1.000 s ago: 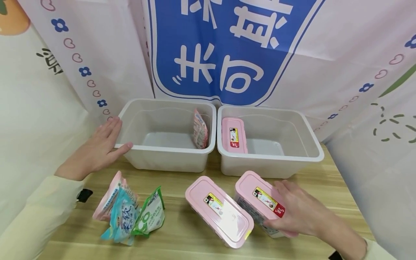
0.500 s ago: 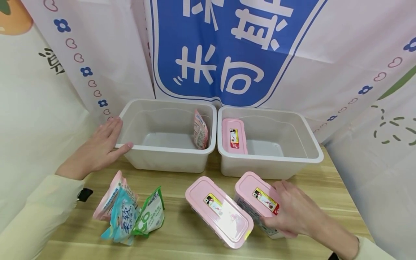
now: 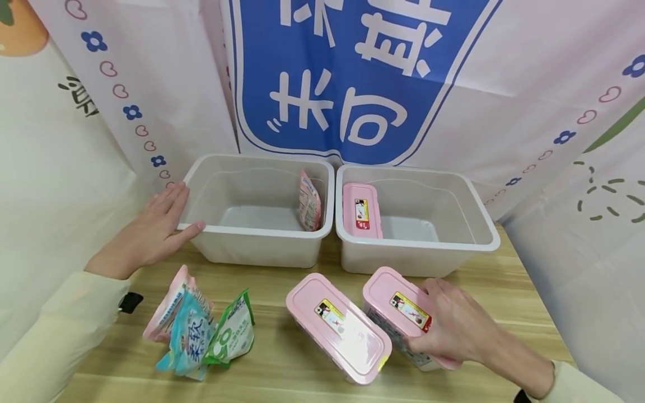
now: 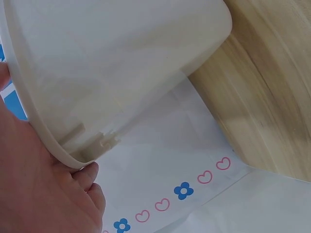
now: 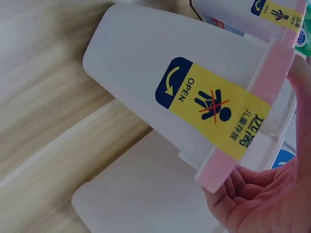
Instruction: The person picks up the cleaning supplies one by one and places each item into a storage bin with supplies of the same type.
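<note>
My left hand rests at the front left corner of the left grey bin, fingers along its side and thumb on the front rim. In the left wrist view, fingertips touch the rim's corner. My right hand grips the near end of a white box with a pink lid, thumb on one side and fingers on the other. In the right wrist view, that box shows a yellow label marked OPEN. A second pink-lidded box stands just left of it on the table.
The right grey bin contains one pink-lidded box. A pink pouch stands inside the left bin. Pink, blue and green-and-white pouches cluster on the wooden table. Printed cloth hangs behind.
My right hand has shifted slightly along the pink lid, covering more of the red part of its label. My left hand and the other things have stayed put.
</note>
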Tool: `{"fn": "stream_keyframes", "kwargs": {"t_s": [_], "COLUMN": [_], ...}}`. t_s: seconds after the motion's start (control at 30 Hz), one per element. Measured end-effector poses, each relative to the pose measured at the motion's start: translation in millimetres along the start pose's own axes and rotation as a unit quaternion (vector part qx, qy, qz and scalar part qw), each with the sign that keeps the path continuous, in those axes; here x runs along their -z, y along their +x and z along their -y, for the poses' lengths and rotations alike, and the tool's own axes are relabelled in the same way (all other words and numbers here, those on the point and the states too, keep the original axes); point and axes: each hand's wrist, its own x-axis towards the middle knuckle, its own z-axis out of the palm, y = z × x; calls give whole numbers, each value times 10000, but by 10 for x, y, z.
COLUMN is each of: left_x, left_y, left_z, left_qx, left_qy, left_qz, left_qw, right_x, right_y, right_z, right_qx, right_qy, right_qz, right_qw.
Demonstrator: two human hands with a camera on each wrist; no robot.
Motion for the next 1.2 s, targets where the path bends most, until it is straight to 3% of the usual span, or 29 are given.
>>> {"fn": "stream_keyframes", "kwargs": {"t_s": [0.43,0.73,1.2], "left_x": [20,22,20], "left_y": [-1,-9,5], "left_z": [-1,1,8], "left_qx": [67,26,-4], "left_qy": [-55,-61,-102], "left_qz": [95,67,84], "left_qw": [9999,10000,9999], "right_x": [200,331,651], "right_y": [7,6,29], "right_z": [30,64,120], "right_qx": [-38,252,-164], "right_qy": [-7,-244,-128], "right_qz": [-24,-166,139], "right_qw": [10000,9992,9997]}}
